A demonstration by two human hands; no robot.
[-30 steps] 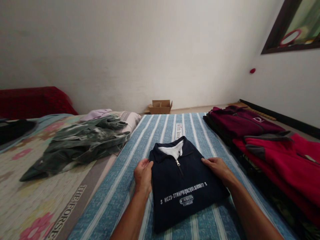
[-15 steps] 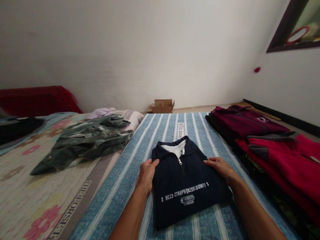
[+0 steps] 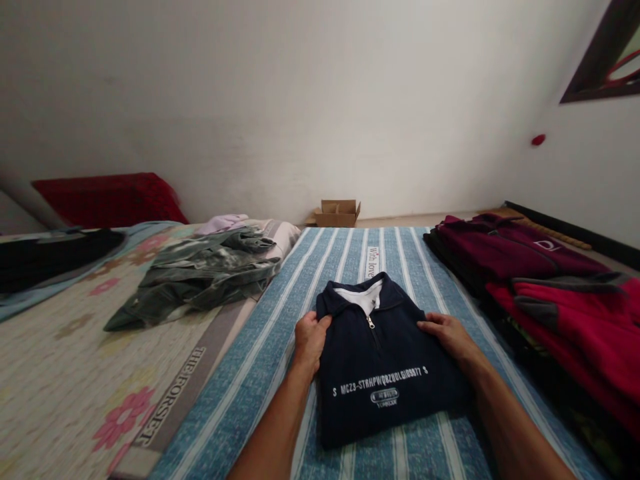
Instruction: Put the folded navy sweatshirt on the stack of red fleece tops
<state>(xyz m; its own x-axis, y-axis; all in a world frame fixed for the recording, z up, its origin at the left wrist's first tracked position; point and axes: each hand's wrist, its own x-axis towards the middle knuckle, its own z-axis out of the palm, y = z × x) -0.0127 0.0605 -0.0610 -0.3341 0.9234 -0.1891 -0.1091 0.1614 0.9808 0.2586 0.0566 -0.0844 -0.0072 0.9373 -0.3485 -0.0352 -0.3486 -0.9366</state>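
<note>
At 9 o'clock we've got crumpled grey-green clothes (image 3: 200, 283), not folded yet by the looks; down at 5 o'clock our left hand (image 3: 309, 341) and right hand (image 3: 451, 339) each pinch a side edge of the navy top (image 3: 375, 357), nearly closed, and it seems basically folded on the striped bedding (image 3: 240, 373). At 4 o'clock the red clothes (image 3: 585, 333) look folded too, but they run out of view, and we can't see under our grip.

The near shirt (image 3: 393, 357) is smooth, matt cloth — its zip pull (image 3: 371, 323) glossy metal — and the far box (image 3: 336, 215) matt cardboard.
</note>
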